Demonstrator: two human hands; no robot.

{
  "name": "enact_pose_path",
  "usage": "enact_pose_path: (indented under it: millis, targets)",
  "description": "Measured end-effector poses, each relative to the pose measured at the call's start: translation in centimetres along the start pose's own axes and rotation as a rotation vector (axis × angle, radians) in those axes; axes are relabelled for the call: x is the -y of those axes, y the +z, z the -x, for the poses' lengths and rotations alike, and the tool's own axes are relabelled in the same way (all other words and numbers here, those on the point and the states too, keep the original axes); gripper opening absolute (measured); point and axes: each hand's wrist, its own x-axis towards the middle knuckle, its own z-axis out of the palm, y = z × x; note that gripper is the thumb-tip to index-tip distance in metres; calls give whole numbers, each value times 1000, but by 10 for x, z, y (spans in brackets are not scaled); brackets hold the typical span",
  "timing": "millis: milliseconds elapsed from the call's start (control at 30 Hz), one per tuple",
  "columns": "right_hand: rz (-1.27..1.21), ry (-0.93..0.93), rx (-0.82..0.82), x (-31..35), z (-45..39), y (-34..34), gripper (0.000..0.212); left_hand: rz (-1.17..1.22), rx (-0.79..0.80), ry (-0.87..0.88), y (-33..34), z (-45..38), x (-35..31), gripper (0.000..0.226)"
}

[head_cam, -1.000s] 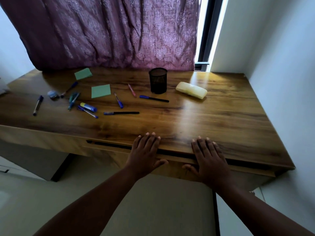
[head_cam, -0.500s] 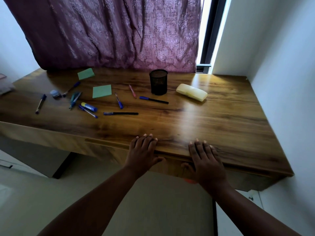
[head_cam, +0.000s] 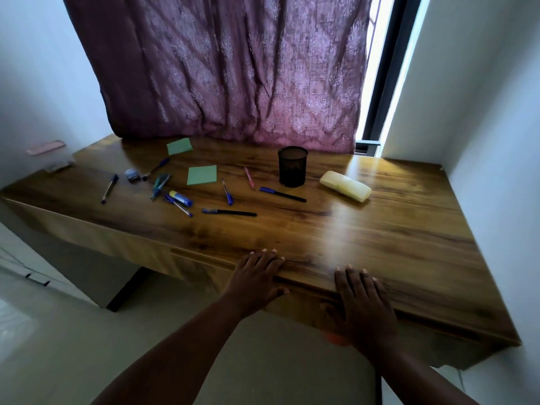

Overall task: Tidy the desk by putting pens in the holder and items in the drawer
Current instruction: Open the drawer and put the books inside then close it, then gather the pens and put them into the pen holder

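Since the earlier frame the drawer gap under the desk edge has closed and the view has tilted up; both hands keep the same posts at the front edge.

Left hand (head_cam: 257,276): fingers spread flat over the desk (head_cam: 380,238) lip, thumb under it, holding nothing. Right hand (head_cam: 362,305): likewise flat on the edge, thumb tucked below against the drawer front (head_cam: 301,305), nothing held. An orange thing shows just below the right hand; identity unclear.

Step in hand, by judgement: the opening stage, hands working the drawer. No item stowed yet. The drawer looks shut or nearly so.

Next move likely calls for pulling the drawer out, or leaving it and reaching far and left for the pens.

Holder (head_cam: 292,166): black mesh cup, upright, appears empty, mid-back of the desk. Black pen with blue cap (head_cam: 283,194) lies just in front of it, pink pen (head_cam: 249,178) to its left. Further pens scattered left, well apart from the hands. Two green note pads (head_cam: 202,175), a glue stick (head_cam: 180,198) and a pale yellow case (head_cam: 345,186), right of the holder, look bound for the drawer.
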Motion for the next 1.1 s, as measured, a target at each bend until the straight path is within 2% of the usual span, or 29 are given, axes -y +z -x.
enact_pose_path:
  millis: [100,233,300,400,567,667,833,900,967,1100]
  targets:
    - [-8,29,5,6,-10,-17,72,-70,65,102,-8,6,16,61]
    - [-42,60,-11,21,-24,-29,62,-96,137,108,-16,17,40,59]
    - [-54,58,53,32,-35,-31,73,-104,156,119,-20,21,54,59]
    - [-24,-50,84,57,-59,-36,99,-85,181,189,-21,25,75,58]
    - [-35,-75,175,121,-98,-43,103,-16,239,262,-35,30,137,64]
    - [-21,-65,181,153,-126,-47,94,23,334,223,-52,19,179,73]
    - [-10,-35,250,194,-170,-64,55,-11,341,217,-63,-31,235,55]
    - [6,-37,252,207,-188,-72,50,27,302,198,-66,-51,254,45]
    - [-13,-52,241,214,-206,-74,45,71,286,187,-75,-73,265,46]
    - [-57,-129,202,224,-246,-70,45,-22,247,215,-79,-124,276,46]
